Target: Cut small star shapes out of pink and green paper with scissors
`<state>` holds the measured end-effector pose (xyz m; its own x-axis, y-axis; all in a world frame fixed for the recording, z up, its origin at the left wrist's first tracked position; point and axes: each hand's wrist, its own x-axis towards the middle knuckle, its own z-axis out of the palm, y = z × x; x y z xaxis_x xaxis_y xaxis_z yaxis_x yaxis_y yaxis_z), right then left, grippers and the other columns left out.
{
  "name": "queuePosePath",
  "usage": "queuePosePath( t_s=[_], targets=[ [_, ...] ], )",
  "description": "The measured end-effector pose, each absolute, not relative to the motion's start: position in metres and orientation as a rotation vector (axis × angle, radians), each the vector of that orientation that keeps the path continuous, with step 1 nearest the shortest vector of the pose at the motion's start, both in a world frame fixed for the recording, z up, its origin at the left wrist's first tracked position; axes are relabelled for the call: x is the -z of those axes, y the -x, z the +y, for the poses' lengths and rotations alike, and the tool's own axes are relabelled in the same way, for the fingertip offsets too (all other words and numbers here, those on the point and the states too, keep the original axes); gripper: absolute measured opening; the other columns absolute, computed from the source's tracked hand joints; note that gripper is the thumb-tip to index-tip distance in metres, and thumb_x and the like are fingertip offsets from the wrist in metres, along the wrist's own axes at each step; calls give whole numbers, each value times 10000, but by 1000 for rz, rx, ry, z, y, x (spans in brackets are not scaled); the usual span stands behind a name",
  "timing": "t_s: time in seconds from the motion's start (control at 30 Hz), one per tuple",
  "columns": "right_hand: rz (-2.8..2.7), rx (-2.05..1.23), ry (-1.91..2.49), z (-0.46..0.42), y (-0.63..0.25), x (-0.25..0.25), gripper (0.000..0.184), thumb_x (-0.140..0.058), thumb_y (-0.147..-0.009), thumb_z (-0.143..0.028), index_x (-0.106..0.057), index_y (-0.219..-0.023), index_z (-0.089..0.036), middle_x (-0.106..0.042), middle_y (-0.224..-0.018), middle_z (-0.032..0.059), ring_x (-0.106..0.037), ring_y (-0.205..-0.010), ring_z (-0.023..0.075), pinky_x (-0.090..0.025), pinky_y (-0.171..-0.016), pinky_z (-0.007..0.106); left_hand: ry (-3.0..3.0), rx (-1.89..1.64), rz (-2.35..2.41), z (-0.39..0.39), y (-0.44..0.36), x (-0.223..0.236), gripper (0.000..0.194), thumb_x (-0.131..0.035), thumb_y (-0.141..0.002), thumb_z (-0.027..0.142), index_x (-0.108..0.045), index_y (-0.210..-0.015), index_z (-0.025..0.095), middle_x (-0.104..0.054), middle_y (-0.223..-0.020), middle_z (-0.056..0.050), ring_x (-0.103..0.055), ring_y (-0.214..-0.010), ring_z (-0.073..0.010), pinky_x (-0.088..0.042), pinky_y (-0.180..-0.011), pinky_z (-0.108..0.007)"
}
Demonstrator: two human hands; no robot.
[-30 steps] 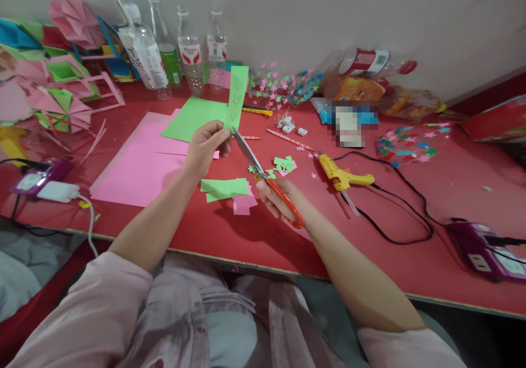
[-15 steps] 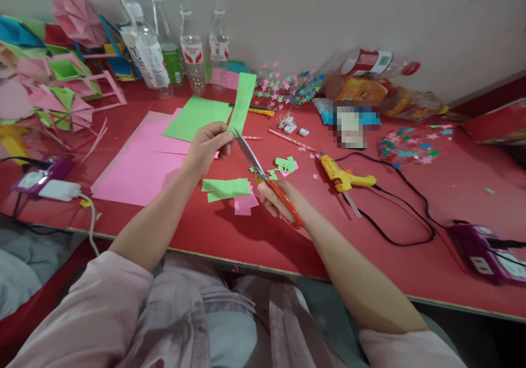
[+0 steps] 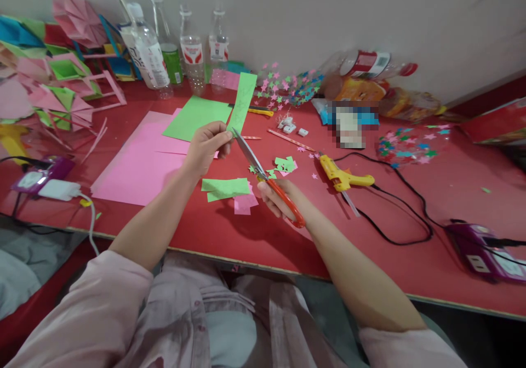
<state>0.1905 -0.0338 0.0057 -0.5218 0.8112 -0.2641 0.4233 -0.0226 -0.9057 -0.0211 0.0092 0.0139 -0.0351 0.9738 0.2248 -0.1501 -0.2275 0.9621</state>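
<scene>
My left hand (image 3: 211, 142) pinches the lower end of a green paper strip (image 3: 244, 100), which stands up at a slant and carries faint pencil lines. Red-handled scissors (image 3: 283, 199) are gripped in my right hand (image 3: 276, 198), with the blade tips at the strip's lower edge beside my left fingertips. Below the hands, more green paper strips (image 3: 225, 188) overlap pink paper pieces (image 3: 245, 202) on the table. Green paper scraps (image 3: 285, 164) and small stars lie just beyond the scissors.
A yellow glue gun (image 3: 345, 176) with a black cord lies to the right, near a purple power strip (image 3: 485, 250). Pink sheets (image 3: 135, 162) and a green sheet (image 3: 197, 117) are at left. Plastic bottles (image 3: 192, 55) line the wall; a yellow-handled cutter (image 3: 261, 112) lies behind.
The green strip has turned very slightly in my left hand, so its pencil lines show a little more. Both hands and the scissors stay almost where they were.
</scene>
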Motion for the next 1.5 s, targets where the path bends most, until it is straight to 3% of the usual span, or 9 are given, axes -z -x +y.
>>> queuePosePath(
  t_s=[0.37,0.63,0.8,1.17,1.5],
  targets=[
    [-1893,-1574,1307,-34,-189,-10,664,-495,-705,-866,-363,-544,-235,-385,-323,-55,-353,-289,77,-265,-325,230,-1233,-1452,995,10,21,-13,193,-596,-729,215,-486,-572,195,-524,-445,45,-452,-386,-43,-346,-384,-158],
    [-1894,-1498,1348,-41,-188,-20,631,-488,-776,-811,-363,-560,-232,-370,-340,-56,-330,-301,70,-264,-344,230,-1222,-1448,992,9,21,-12,188,-607,-725,230,-499,-575,193,-532,-445,48,-464,-381,-45,-368,-388,-161],
    [-1859,-1555,1321,-38,-189,-17,641,-519,-729,-830,-350,-559,-235,-355,-345,-68,-327,-307,69,-257,-333,226,-1249,-1479,964,10,24,-12,174,-585,-743,222,-504,-591,192,-571,-471,38,-493,-391,-55,-401,-406,-175],
    [-1841,-1605,1244,-39,-194,-13,536,-470,-847,-705,-486,-655,-205,-416,-382,-60,-345,-338,72,-295,-358,206,-1227,-1540,1006,6,15,-10,227,-624,-785,253,-452,-644,206,-541,-497,63,-495,-416,-43,-396,-418,-169],
    [-1771,-1605,1259,-42,-187,-2,571,-447,-836,-758,-476,-676,-210,-440,-374,-55,-384,-319,80,-322,-334,200,-1163,-1604,954,4,2,-2,250,-623,-806,249,-432,-650,205,-564,-515,68,-508,-445,-37,-401,-454,-167]
  ],
)
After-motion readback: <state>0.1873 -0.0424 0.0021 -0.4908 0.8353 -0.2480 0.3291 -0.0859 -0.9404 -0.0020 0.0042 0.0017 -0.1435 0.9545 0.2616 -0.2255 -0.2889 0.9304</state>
